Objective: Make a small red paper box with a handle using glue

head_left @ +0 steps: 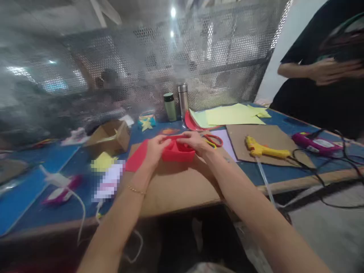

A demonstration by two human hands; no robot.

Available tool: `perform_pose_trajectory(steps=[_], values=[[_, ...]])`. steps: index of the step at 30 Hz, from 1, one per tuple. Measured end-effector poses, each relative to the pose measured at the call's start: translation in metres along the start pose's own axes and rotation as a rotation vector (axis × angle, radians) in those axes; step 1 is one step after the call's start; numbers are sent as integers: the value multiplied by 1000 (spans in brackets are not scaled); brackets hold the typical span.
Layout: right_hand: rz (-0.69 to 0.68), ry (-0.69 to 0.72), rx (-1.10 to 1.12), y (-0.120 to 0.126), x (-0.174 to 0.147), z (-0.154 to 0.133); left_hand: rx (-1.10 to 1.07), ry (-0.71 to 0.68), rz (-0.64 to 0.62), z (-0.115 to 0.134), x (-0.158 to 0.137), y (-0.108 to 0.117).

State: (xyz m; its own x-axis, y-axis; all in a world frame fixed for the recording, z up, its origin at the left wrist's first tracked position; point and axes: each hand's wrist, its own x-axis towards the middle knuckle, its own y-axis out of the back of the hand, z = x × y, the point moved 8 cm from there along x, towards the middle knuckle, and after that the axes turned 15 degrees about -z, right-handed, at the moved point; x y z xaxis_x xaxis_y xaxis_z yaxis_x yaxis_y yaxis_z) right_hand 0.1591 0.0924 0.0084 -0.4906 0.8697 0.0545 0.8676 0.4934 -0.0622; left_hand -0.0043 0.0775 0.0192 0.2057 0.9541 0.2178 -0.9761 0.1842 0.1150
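Both of my hands grip a small red open box [178,155], which looks like folded paper or felt. My left hand [159,147] is closed on its left side, and my right hand [193,141] on its far right edge. The fingertips inside the box are partly hidden. Next to my left wrist lies a flat red sheet [137,159]. Beneath the hands is a brown cardboard sheet [176,189]. Scissors with red and yellow handles [214,141] lie just beyond my right hand.
A yellow glue gun [267,151] rests on cardboard [271,132] at right, its cord trailing off the edge beside a purple device [315,145]. Behind stand a green tumbler [170,108] and a steel bottle [183,100]. A cardboard box [109,138] is at left. Another person [321,72] stands at right.
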Motion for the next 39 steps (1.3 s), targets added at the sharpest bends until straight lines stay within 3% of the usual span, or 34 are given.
perform_pose_trajectory(steps=[5, 14, 24, 29, 35, 39], values=[[-34, 7, -49, -1, 0, 3, -2, 49, -44, 0, -4, -9], [-27, 12, -244, 3, 2, 4, 19, 120, -41, -13, 0, -3], [-128, 32, -119, -7, 0, 5, -105, 217, -9, -18, -6, -8], [-184, 67, -106, -5, -2, 0, 5, 207, 60, -13, -3, 3], [-73, 34, 16, 15, -2, 1, 34, 171, 110, -6, -2, 11], [-137, 15, -33, 9, 0, 2, 20, 191, 56, -8, -2, 6]])
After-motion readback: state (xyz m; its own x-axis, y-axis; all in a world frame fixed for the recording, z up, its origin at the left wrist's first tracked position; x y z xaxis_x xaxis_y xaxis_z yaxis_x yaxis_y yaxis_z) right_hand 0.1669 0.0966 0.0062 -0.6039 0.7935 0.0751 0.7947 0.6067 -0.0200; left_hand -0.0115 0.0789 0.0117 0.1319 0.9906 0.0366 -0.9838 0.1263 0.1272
